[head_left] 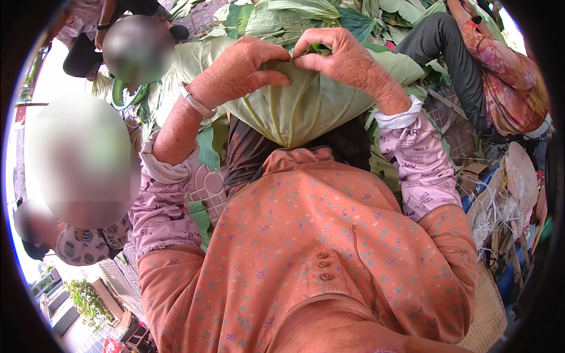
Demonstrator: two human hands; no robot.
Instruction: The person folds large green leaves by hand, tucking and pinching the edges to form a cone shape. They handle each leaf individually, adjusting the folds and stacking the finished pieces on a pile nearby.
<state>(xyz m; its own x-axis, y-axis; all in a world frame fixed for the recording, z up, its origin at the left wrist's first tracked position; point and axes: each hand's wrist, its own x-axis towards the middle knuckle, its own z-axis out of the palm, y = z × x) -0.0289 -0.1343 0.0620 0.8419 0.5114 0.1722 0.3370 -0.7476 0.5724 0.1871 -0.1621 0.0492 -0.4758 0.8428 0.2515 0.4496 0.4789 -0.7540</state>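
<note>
A large pale green leaf (pixel 291 117), with ribs radiating from a point near my waist, spreads across my lap. My left hand (pixel 259 65), a band at its wrist, touches its upper part, thumb and index finger apart; its other fingers are partly hidden. My right hand (pixel 323 56) pinches the top edge just beside it, where a darker green curled piece (pixel 319 48) shows between thumb and fingers. My dark-clad legs (pixel 247 153) show under the leaf.
More leaves (pixel 288 17) are heaped beyond my hands. A person in patterned sleeves (pixel 494 70) sits at right, beside bundled strips (pixel 494 206) and a woven mat (pixel 488 294). Other people (pixel 88 253) are at left, partly blurred, near a green looped object (pixel 132 97) on patterned paving (pixel 206 200).
</note>
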